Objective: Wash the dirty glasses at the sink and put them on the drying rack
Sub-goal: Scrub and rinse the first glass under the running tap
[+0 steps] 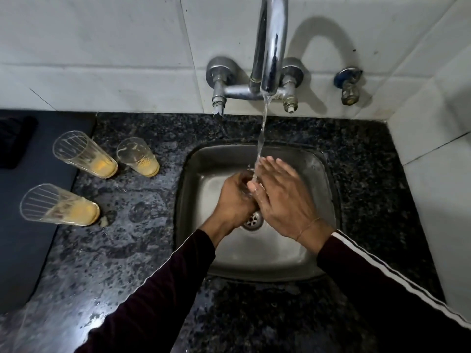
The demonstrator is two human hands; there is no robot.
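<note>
over the steel sink, the left hand wraps around a clear glass, mostly hidden by the fingers. the right hand is spread flat, its fingers pressed against the glass under the running water. three dirty glasses with orange residue stand on the granite counter to the left. behind, the tap pours.

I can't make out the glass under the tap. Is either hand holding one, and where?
The left hand wraps around the side of a clear glass; the right hand lies open against it.
</note>
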